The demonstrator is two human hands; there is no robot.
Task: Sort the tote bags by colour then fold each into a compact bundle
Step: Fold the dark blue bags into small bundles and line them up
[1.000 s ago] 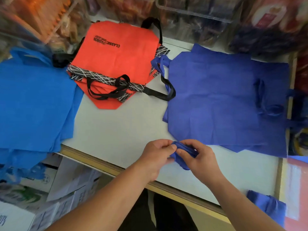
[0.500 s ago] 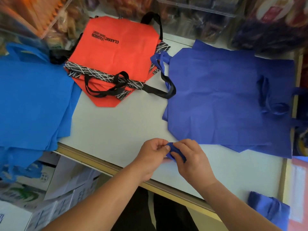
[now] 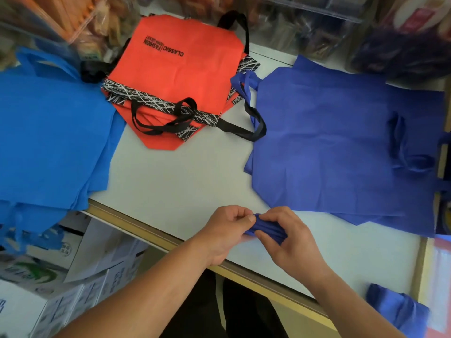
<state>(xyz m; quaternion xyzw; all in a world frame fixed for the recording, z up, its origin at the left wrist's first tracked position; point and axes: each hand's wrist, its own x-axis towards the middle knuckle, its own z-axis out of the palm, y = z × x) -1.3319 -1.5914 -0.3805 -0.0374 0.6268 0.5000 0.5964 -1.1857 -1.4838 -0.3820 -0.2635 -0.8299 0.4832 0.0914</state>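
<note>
**Inspector:** State of the grip?

**Assessor:** Both hands are clamped on one item. The left hand (image 3: 227,230) pinches one end of a small violet-blue bundle (image 3: 267,229) between thumb and curled fingers. The right hand (image 3: 290,242) is wrapped round the other end. The bundle is at low centre of the frame, over the near edge of the table (image 3: 185,181). Whether it touches the surface cannot be told.

**Inspector:** Step in hand?

**Assessor:** Judged to be the final tightening or tucking of one folded bag. Sorting appears complete, with three flat piles by colour.

**Inspector:** Locate them.

**Assessor:** The violet-blue bags (image 3: 341,147) lie right of centre, nearest the hands. The red bags (image 3: 185,76) are at upper centre. The bright blue bags (image 3: 48,137) are at the left, overhanging the table edge. One black handle (image 3: 253,128) from the red pile touches the edge of the violet-blue pile.

**Inspector:** Next move?

**Assessor:** In my judgement, the loose end needs securing so the roll does not spring open, and then the bundle can be set down. After that the top bag can be drawn off the violet-blue pile. A second bundle (image 3: 395,308) at lower right suggests where finished ones go.

**Inspector:** Surface and room?

**Assessor:** The table is pale and smooth with a wood-coloured edge. Cardboard boxes (image 3: 73,276) stand below it at lower left, and blurred packets (image 3: 305,25) run along the top of the frame.
</note>
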